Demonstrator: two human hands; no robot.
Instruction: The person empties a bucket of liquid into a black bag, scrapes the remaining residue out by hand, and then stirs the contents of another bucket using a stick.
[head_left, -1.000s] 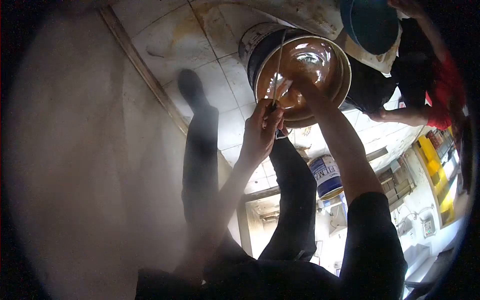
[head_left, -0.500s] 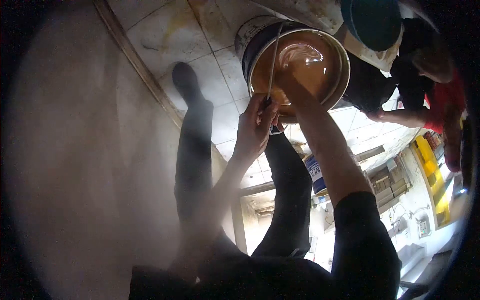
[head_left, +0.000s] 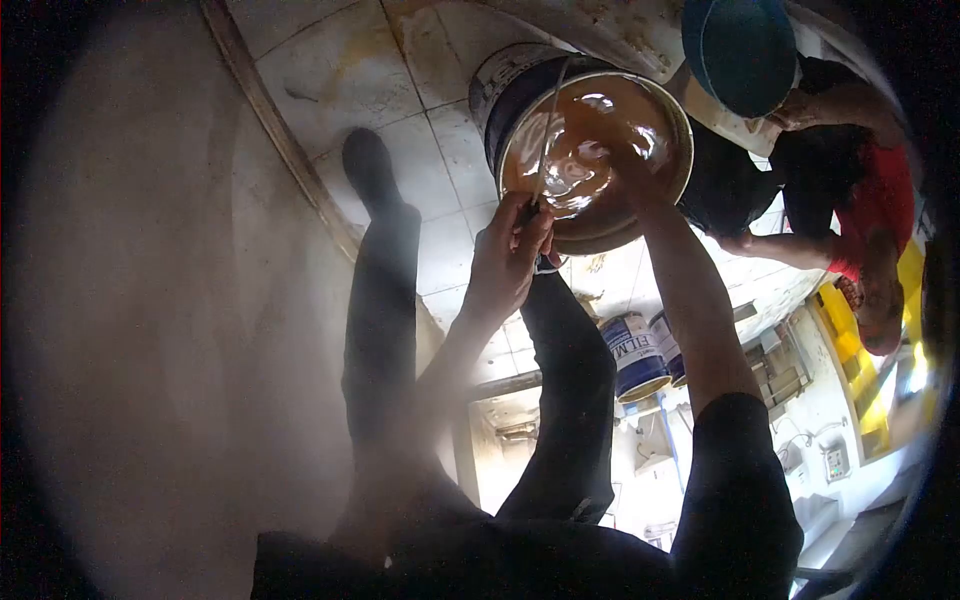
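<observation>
A large pail (head_left: 512, 118) holds glossy brown liquid (head_left: 585, 170) with bright swirls on its surface, its mouth tilted towards me. My left hand (head_left: 515, 240) is closed at the near rim, fingers wrapped round the dark grip of the pail's thin wire handle (head_left: 549, 130). Across the mouth from the right reaches my right forearm, and my right hand (head_left: 632, 170) is down in the liquid. Its fingers are hidden below the surface, so their pose does not show.
To the right, another person in a red top (head_left: 885, 200) has a hand near a teal bucket (head_left: 745, 55). Labelled blue and white cans (head_left: 637, 355) stand beyond my leg. Stained white tiles (head_left: 330, 70) cover the floor, and a wooden strip (head_left: 275, 125) edges them.
My right hand has swept rightwards through the liquid, and the swirls have shifted. My left hand keeps its hold. The other person's arm and body have moved, with a hand now near the teal bucket.
</observation>
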